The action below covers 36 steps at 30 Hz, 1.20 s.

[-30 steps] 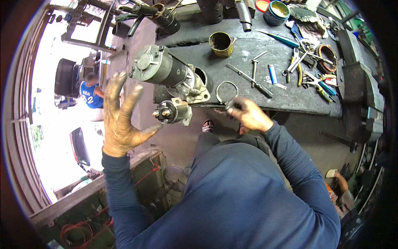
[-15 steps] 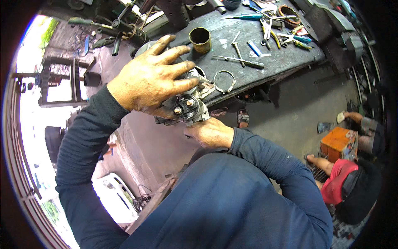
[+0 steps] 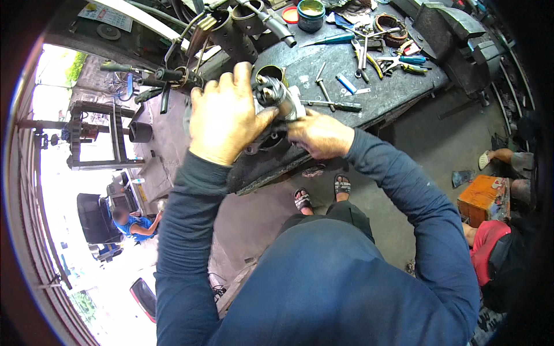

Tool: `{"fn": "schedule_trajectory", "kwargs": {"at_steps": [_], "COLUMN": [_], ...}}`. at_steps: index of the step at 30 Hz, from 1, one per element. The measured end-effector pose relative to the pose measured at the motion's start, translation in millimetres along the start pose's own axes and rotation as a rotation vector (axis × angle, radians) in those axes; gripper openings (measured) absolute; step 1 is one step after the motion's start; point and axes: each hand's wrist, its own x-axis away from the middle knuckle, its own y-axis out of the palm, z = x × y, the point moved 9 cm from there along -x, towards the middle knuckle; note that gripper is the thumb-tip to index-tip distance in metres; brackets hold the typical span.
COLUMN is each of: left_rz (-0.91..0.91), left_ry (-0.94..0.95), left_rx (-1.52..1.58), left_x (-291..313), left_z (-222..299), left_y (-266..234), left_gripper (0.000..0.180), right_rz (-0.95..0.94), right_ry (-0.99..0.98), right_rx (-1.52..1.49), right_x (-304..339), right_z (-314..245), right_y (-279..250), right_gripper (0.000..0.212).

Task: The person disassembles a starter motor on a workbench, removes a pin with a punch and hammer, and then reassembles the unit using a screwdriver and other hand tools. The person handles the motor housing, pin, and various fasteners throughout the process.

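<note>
A metal starter motor point(image 3: 287, 102) with copper-coloured terminal studs is between my hands, over the near left part of the workbench point(image 3: 381, 104). My left hand point(image 3: 224, 118) wraps over its left side, the thumb lying along the body. On the other side, the fingers of my right hand point(image 3: 322, 134) are closed on its silvery housing. Much of the motor is hidden behind my left hand. Just beyond it stands a yellowish tin can point(image 3: 271, 71), partly covered by the motor.
A long screwdriver point(image 3: 340, 106) and a blue-handled tool point(image 3: 346, 83) lie right of the motor. Pliers point(image 3: 404, 62) and a copper-coloured coil ring point(image 3: 390, 29) are farther back. A vise point(image 3: 456, 34) stands at the bench's right end. People are beside an orange box point(image 3: 483, 200) and at far left.
Both hands have carried the starter motor forward over the bench and turned it, so its terminal studs now point up and left. My right hand has come up beside it. The view has shifted.
</note>
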Motion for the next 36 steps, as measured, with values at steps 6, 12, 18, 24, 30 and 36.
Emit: {"fn": "schedule_trajectory", "kwargs": {"at_steps": [6, 12, 18, 24, 30, 36], "left_rz": [-0.063, -0.085, -0.207, -0.176, -0.193, -0.146], "left_ry": [-0.022, -0.104, -0.158, -0.215, -0.206, -0.173], "left_rx": [-0.068, 0.04, 0.143, 0.245, 0.217, 0.267], "left_x": [-36, -40, -50, -58, -61, -61], "left_z": [25, 18, 18, 12, 20, 19], "left_y": [10, 10, 13, 16, 16, 18], "left_gripper": [0.068, 0.044, 0.04, 0.04, 0.043, 0.042], "right_rz": [0.128, 0.525, 0.896, 1.025, 0.922, 0.754], "right_ry": [0.041, 0.545, 0.826, 0.92, 0.958, 1.024], "right_rx": [-0.107, -0.942, -2.107, -2.315, -2.426, -2.489], "right_x": [-17, 25, 14, -16, -20, -17], "right_z": [17, 71, 94, 91, 94, 88], "right_y": [-30, 17, 74, 85, 105, 112], "right_gripper": [0.026, 0.019, 0.011, 0.017, 0.016, 0.013]}}
